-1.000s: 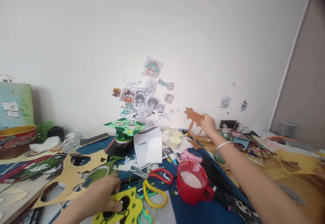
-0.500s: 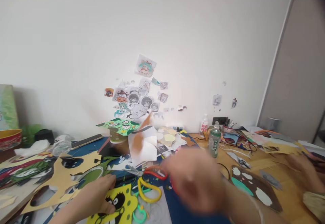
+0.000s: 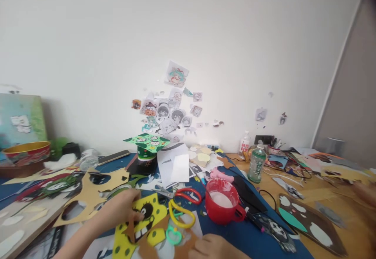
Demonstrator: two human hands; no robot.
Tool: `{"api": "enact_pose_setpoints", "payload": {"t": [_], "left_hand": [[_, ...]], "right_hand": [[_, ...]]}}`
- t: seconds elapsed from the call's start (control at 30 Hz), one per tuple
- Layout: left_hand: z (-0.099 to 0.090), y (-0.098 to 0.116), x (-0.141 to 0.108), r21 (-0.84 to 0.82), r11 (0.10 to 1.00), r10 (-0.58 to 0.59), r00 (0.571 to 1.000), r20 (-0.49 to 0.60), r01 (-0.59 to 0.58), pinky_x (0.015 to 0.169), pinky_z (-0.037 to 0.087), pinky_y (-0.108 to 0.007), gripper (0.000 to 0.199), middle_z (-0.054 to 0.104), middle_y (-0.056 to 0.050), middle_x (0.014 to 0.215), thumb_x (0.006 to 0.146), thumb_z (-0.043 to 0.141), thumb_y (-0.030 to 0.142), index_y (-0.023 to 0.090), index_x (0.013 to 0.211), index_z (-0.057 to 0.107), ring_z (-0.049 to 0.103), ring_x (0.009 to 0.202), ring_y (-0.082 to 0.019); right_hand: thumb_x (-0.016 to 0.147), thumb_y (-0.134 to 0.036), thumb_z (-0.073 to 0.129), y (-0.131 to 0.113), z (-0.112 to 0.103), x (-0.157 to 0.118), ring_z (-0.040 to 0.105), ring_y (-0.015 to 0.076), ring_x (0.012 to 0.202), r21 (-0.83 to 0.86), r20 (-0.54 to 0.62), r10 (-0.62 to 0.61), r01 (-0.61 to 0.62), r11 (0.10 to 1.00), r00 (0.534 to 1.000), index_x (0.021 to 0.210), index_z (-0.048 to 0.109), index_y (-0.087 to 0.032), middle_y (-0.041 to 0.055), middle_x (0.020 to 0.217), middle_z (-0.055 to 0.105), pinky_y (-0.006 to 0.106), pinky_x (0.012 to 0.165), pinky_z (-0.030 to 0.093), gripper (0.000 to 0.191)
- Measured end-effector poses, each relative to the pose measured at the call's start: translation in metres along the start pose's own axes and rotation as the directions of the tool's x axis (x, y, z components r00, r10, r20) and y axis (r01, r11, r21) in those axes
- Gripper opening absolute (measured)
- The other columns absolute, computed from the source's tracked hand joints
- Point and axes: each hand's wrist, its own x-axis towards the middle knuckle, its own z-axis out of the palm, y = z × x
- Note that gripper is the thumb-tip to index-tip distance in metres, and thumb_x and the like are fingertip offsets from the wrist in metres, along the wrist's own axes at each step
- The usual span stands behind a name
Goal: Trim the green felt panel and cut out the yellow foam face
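Note:
A yellow cut-out [image 3: 120, 237] with dark green spots and a big-eyed, toothy face lies tilted at the front. My left hand [image 3: 126, 208] grips its upper left side, fingers bent. Over its lower part is a brown paper cut-out [image 3: 148, 249], partly cropped by the bottom edge. My right hand [image 3: 214, 247] has closed fingers on the brown paper's right end. Just beyond the hands lie scissors with yellow handles [image 3: 183, 216], a pair with red handles [image 3: 192, 196] and a pair with mint-green handles [image 3: 174, 235]. A red mug [image 3: 221, 212] holding whitish contents stands beyond my right hand.
A green bottle [image 3: 256, 165] and a brown animal-face panel [image 3: 311, 223] are on the right. Left of my arm lie tan paper offcuts [image 3: 91, 192]. A green-topped cup [image 3: 147, 153] stands at the back. Another person's hand [image 3: 364, 192] is at the far right.
My right hand has come down toward the front edge, uncovering the red mug. A blurred brown piece over the white papers is gone; brown paper now lies across the yellow cut-out. The view has shifted left.

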Motion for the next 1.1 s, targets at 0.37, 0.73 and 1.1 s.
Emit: {"api": "enact_pose_setpoints", "payload": {"t": [0.37, 0.73, 1.1], "left_hand": [[-0.020, -0.011, 0.007, -0.375, 0.927, -0.104, 0.969, -0.222, 0.013, 0.072, 0.045, -0.032, 0.029, 0.064, -0.003, 0.084, 0.065, 0.060, 0.047, 0.020, 0.075, 0.057, 0.059, 0.083, -0.024], [-0.028, 0.002, -0.005, -0.798, 0.601, -0.302, 0.935, -0.185, 0.036, 0.060, 0.056, -0.033, 0.050, 0.071, -0.006, 0.082, 0.062, 0.066, 0.054, 0.020, 0.096, 0.051, 0.069, 0.076, -0.026], [-0.016, 0.013, -0.004, -0.784, 0.618, -0.279, 0.950, -0.142, 0.064, 0.060, 0.054, -0.033, 0.044, 0.068, -0.004, 0.084, 0.060, 0.069, 0.051, 0.020, 0.088, 0.054, 0.068, 0.075, -0.026]], "right_hand": [[0.073, -0.010, 0.043, 0.007, -0.011, 0.029, 0.051, 0.0114, 0.057, 0.416, -0.141, 0.156, -0.084, 0.906, 0.978, 0.071, 0.056, -0.022, -0.0032, 0.063, 0.065, 0.022, 0.058, 0.039, 0.017], [0.056, -0.013, 0.045, 0.048, 0.019, 0.104, 0.043, 0.0127, 0.045, 0.391, 0.086, 0.617, -0.597, 0.701, 0.782, 0.047, 0.058, -0.019, 0.0001, 0.045, 0.058, 0.025, 0.046, 0.022, 0.018], [0.081, -0.025, 0.041, 0.051, 0.022, 0.090, 0.051, 0.0122, 0.056, 0.715, 0.087, 0.661, -0.509, 0.480, 0.745, 0.055, 0.053, -0.017, -0.0013, 0.056, 0.056, 0.021, 0.052, 0.036, 0.030]]}}
